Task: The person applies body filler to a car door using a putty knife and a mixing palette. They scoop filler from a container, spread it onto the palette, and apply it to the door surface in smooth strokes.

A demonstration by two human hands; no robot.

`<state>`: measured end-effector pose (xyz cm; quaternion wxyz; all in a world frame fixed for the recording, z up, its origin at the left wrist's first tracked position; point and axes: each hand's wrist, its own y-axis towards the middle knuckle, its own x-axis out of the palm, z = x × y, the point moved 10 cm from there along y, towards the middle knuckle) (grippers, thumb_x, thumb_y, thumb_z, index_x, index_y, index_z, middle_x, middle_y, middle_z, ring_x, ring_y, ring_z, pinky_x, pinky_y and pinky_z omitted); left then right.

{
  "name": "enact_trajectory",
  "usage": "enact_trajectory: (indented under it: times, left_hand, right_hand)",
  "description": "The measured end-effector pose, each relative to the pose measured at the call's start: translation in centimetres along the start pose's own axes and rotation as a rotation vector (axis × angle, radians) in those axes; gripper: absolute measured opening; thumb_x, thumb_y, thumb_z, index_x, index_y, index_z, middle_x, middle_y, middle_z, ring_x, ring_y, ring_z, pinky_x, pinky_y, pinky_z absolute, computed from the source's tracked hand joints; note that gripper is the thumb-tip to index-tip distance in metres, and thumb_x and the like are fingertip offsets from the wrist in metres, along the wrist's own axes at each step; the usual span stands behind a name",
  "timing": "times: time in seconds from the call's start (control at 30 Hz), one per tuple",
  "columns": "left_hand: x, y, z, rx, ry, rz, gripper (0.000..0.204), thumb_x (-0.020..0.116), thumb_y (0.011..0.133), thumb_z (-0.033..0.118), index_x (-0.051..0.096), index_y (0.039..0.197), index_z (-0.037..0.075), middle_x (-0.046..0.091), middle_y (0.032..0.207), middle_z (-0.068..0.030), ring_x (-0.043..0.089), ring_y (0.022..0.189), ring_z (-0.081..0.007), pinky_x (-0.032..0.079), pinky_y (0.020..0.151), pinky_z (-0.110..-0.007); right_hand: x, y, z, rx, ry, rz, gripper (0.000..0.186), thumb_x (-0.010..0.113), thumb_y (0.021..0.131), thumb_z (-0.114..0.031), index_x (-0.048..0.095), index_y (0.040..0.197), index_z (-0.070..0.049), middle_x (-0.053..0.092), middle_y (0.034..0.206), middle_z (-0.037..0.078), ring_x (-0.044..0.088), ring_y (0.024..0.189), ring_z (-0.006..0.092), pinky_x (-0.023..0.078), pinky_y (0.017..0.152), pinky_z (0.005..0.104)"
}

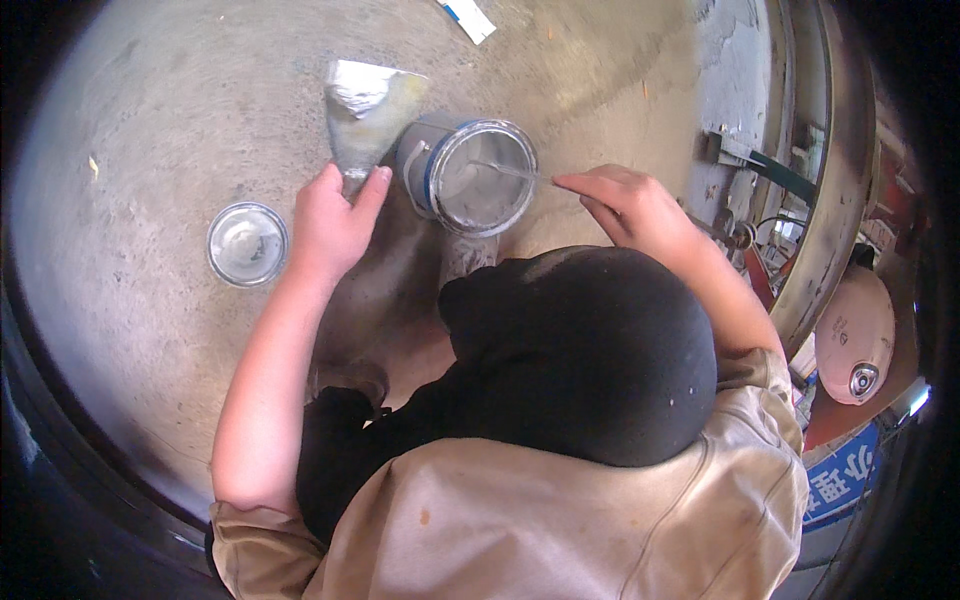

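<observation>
Open metal can (pixel 470 178) of grey paste on the concrete floor (pixel 140 130), tilted so the mouth faces up toward the camera, blue band round the rim, wire handle hanging on the left wall.

Left hand (pixel 328 222) just left of the can, fingers curled tight round the handle of a wide putty knife (pixel 368 110); blade pointing away from the body, rising just beyond the can's upper left rim, a lump of pale grey filler sitting near the far edge of the blade.

Right hand (pixel 625 205) just right of the can, thumb and forefinger pinched on the end of a thin metal rod (pixel 510 171); other fingers folded in loosely. Rod lying nearly level across the right rim, far tip reaching into the paste around the middle of the can; whether touching the bottom cannot be told.

Round metal lid (pixel 247 243) lying flat on the floor well left of the can, past the left hand, inner face up and smeared grey.

Dark rounded shape (pixel 585 350) just below the can, covering its nearer side; tan sleeves either side of it.

Small white and blue scrap (pixel 467 17) on the floor beyond the can. Cluttered metal parts (pixel 745 215) well right of the can.
</observation>
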<state>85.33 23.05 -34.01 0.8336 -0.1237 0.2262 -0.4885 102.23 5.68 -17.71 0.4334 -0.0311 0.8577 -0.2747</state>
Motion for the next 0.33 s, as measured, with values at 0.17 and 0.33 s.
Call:
enact_trajectory:
  times: [0.17, 0.33]
  left_hand:
    - [1.6, -0.5, 0.4, -0.032, -0.004, -0.085, 0.046, 0.064, 0.092, 0.039, 0.056, 0.077, -0.004, 0.061, 0.068, -0.0247, 0.061, 0.064, -0.0401, 0.047, 0.059, -0.044]
    - [1.6, -0.2, 1.6, -0.006, 0.044, -0.105, 0.051, 0.063, 0.093, 0.043, 0.053, 0.073, -0.003, 0.060, 0.068, -0.0268, 0.063, 0.064, -0.0397, 0.044, 0.057, -0.046]
  right_hand:
    - [-1.6, -0.6, -0.2, -0.045, 0.013, 0.014, 0.036, 0.060, 0.085, 0.003, 0.065, 0.120, -0.005, 0.067, 0.095, 0.019, 0.065, 0.091, 0.0371, 0.052, 0.082, 0.0441]
    - [-4.5, -1.4, -0.9, -0.027, 0.012, 0.012, 0.035, 0.061, 0.085, 0.004, 0.067, 0.118, -0.006, 0.069, 0.106, 0.020, 0.066, 0.102, 0.0351, 0.051, 0.091, 0.0414]
